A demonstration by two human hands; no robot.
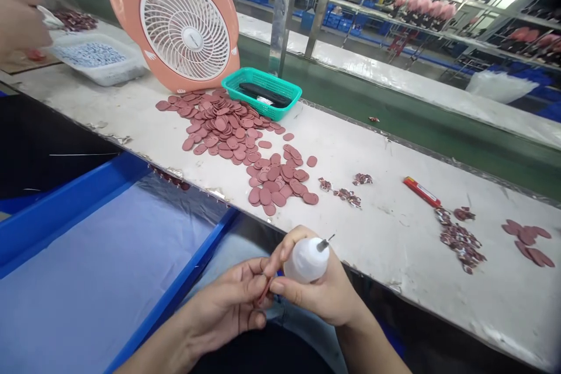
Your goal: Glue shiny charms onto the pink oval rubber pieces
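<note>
My right hand (322, 292) is wrapped round a small white squeeze bottle (307, 259) with a thin metal nozzle pointing up and right. My left hand (232, 304) is pinched on a small reddish oval piece (264, 290), held against my right thumb and forefinger just below the bench edge. A large heap of the same reddish oval pieces (228, 128) lies on the white bench (394, 228) ahead, with a smaller heap (280, 184) nearer to me.
A pink fan (184, 23) stands at the back beside a green basket (263, 90). A red lighter (421, 191) and scrap clumps (460, 241) lie right. Another person's hand (20, 20) works far left near a white tray (94, 58). A blue bin (87, 257) sits below left.
</note>
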